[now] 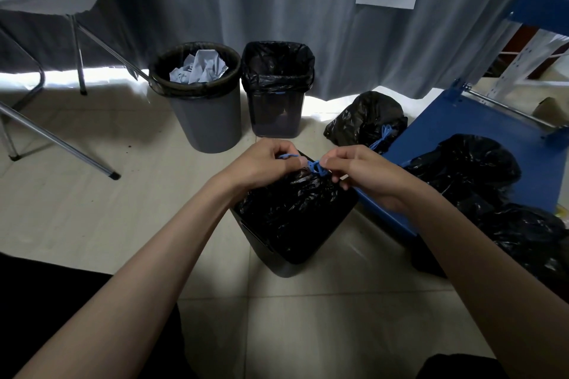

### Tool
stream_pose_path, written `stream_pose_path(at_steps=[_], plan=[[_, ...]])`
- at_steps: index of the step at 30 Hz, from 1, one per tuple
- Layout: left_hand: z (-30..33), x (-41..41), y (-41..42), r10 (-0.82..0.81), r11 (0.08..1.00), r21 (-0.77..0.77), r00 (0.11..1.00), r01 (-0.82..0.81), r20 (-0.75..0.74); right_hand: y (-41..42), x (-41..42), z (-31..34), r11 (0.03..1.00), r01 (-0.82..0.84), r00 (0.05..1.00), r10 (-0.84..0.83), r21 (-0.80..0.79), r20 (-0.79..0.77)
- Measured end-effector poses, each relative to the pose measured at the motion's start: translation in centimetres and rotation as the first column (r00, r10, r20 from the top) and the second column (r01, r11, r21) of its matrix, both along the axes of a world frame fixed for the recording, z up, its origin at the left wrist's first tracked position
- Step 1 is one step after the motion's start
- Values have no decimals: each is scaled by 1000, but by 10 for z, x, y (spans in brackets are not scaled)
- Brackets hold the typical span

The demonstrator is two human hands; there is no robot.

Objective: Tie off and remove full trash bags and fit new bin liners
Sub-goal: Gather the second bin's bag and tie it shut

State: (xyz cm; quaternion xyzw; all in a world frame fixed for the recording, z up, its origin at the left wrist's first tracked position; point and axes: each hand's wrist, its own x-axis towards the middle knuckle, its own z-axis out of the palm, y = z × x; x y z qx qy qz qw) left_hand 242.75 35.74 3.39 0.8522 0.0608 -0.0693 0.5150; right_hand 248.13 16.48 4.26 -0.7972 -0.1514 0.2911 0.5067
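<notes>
A black trash bag (286, 212) sits gathered in a dark square bin (277, 268) just in front of me. Its blue drawstring (315, 167) is knotted at the top of the bag. My left hand (261, 163) pinches one end of the drawstring on the left. My right hand (360, 171) pinches the other end on the right, close to the knot. Both hands are above the bag's neck.
A round grey bin (206, 120) with crumpled paper and a square bin (277, 114) with an open black liner stand by the grey curtain. A tied black bag (366, 123) lies on the floor. More black bags (480, 175) rest on a blue platform (486, 120). Folding table legs (61, 144) cross the left.
</notes>
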Motion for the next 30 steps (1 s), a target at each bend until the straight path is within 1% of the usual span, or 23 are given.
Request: stream_pose_path(at_steps=[3,5,8,11,13,16,21,24,30], plan=[[-1,0,-2,-38,999,30,999,37,31,-2,-1,1,1000,-9,1000,9,9,28],[-3,1,-4,-20,998,57,998,17,56,-2,-2,1,1000,-28,998,28,7,55],[-6,1,-7,19,995,100,994,-30,106,-3,-3,4,999,-47,995,48,-9,88],[-10,2,-8,91,987,119,984,-109,150,-5,-2,6,996,-80,990,84,-41,114],[-13,3,-8,141,969,177,975,-171,172,-6,-2,6,990,-118,984,127,-79,125],[-18,5,-8,204,938,239,959,-249,198,-8,-2,6,978,-173,977,185,-118,102],[-27,5,-5,269,906,268,934,-328,234,-10,-4,7,931,-296,946,316,-212,67],[-30,5,-4,291,901,257,926,-350,242,-11,-3,7,920,-321,940,338,-226,40],[-30,7,-3,288,879,294,909,-375,300,-16,1,6,912,-351,935,353,-215,-29]])
